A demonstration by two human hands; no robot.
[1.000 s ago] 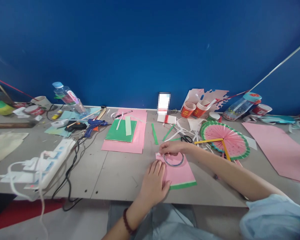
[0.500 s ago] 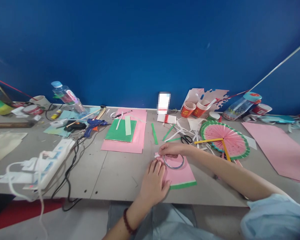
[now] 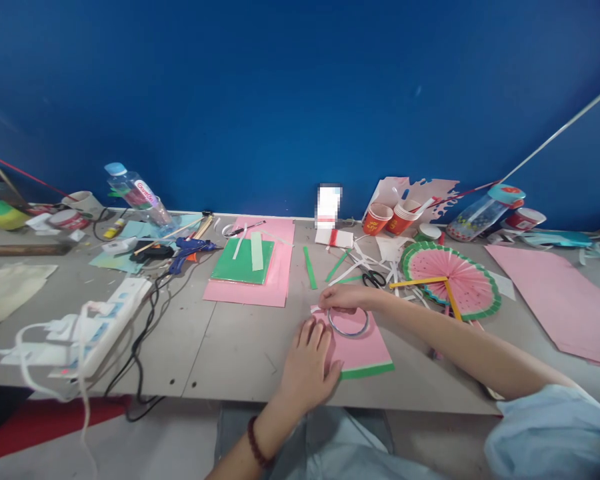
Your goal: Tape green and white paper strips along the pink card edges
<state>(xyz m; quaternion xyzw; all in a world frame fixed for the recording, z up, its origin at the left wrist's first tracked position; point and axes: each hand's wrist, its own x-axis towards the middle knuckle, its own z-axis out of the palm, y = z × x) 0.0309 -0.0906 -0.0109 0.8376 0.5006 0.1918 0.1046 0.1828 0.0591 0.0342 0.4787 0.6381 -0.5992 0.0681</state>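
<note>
On the table in front of me lies a sheet of pink paper (image 3: 363, 350) with a green strip along its near edge. My left hand (image 3: 309, 365) rests flat on the sheet's left side, fingers stretched out. Above its far edge, my right hand (image 3: 344, 298) is closed in a pinch on a thin roll of tape (image 3: 351, 335), which hangs over the paper as a narrow ring. A short white end shows by the right fingertips at the paper's far left corner; the fingers partly hide it.
Scissors (image 3: 374, 279) and white paper strips lie beyond my right hand, beside a watermelon-patterned paper fan (image 3: 473, 283). Green sheets (image 3: 240, 263) lie on pink paper at left, near a blue glue gun (image 3: 187, 252) and a power strip (image 3: 117, 320). Red paper cups (image 3: 377, 220) stand at the back.
Both hands stay in nearly the same place. The tape roll and the pink paper look almost unmoved, with only a very slight shift of the whole view.
</note>
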